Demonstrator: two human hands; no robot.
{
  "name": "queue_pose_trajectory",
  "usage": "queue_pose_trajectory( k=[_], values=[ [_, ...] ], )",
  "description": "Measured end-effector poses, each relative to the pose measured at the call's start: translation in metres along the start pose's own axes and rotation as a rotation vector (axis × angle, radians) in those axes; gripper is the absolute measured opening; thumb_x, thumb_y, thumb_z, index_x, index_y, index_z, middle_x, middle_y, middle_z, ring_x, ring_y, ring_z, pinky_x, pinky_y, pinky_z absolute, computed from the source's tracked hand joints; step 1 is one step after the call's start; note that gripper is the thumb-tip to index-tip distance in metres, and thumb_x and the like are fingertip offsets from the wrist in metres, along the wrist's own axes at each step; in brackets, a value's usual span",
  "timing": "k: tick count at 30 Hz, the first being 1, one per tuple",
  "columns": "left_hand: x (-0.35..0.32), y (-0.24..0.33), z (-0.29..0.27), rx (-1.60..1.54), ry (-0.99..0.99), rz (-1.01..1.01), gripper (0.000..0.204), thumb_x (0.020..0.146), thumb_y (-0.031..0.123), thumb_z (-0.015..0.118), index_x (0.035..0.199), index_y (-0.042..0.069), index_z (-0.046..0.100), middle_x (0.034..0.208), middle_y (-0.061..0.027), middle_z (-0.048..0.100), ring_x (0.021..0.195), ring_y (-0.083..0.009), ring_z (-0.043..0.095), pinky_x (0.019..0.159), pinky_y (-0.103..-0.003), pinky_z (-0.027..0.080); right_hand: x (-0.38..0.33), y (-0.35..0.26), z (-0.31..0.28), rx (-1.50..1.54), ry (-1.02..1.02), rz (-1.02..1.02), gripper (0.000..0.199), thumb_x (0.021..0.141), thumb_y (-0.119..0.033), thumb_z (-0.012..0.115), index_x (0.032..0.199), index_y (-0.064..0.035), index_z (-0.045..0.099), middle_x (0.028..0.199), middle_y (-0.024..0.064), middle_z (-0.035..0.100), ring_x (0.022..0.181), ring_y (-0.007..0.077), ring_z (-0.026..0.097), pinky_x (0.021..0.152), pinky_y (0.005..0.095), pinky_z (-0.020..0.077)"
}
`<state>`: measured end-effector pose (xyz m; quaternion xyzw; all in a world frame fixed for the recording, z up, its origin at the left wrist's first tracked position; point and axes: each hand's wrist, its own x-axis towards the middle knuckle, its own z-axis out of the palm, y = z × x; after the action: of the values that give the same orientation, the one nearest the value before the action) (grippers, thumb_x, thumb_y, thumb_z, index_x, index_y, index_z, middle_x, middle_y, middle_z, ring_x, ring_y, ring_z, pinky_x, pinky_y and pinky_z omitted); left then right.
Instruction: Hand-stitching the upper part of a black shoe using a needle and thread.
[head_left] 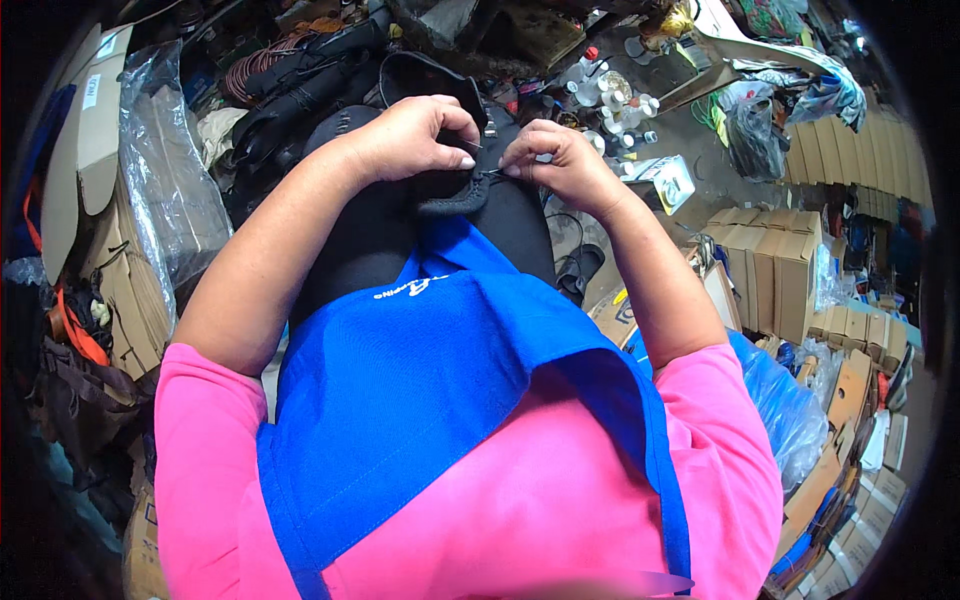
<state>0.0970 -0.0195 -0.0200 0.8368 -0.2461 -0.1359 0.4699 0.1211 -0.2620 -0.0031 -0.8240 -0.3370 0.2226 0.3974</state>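
Across my lap lies a black piece (452, 207) with a thick, padded, curved edge; dark clothing behind it hides its full shape. Over its left side my left hand (418, 138) is closed, thumb and fingers pinched at the piece, a thin pale line showing by the fingertips. Facing it from the right, my right hand (560, 165) is closed in a pinch close to the padded edge. From its fingertips a thin, shiny, needle-like sliver (491, 172) points toward the piece. A black loop-shaped part (432, 62) rises just beyond my left hand.
Small bottles (615, 95) crowd the floor beyond my right hand, near a white container (668, 183). Cardboard boxes (765, 265) are stacked at the right. Plastic-wrapped cardboard (175, 180) leans at the left. Coiled cable (262, 68) lies at the far left. A blue apron (400, 400) covers my front.
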Motion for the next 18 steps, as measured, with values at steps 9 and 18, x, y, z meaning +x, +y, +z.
queue_pose_trajectory(
  k=[9, 18],
  values=[
    [-0.003, 0.006, -0.002, -0.028, -0.047, -0.011, 0.022, 0.077, 0.011, 0.071, 0.098, 0.004, 0.069, 0.087, -0.0072, 0.056, 0.088, -0.0201, 0.057, 0.081, -0.031, 0.046, -0.007, -0.002, 0.014, -0.043, 0.088, -0.093, 0.016, 0.077, -0.003, 0.071, 0.091, -0.0101, 0.071, 0.081, 0.0025, 0.060, 0.078, 0.0153, 0.060, 0.072, 0.0281, 0.0490],
    [-0.004, 0.010, -0.008, 0.036, -0.232, 0.012, 0.032, 0.080, 0.011, 0.067, 0.111, 0.011, 0.069, 0.083, -0.0073, 0.052, 0.083, -0.0204, 0.054, 0.077, -0.031, 0.045, -0.017, -0.022, 0.015, -0.326, 0.116, -0.188, 0.026, 0.072, -0.004, 0.067, 0.096, -0.0158, 0.070, 0.084, 0.0094, 0.058, 0.077, 0.0286, 0.061, 0.067, 0.0370, 0.0509]
  ],
)
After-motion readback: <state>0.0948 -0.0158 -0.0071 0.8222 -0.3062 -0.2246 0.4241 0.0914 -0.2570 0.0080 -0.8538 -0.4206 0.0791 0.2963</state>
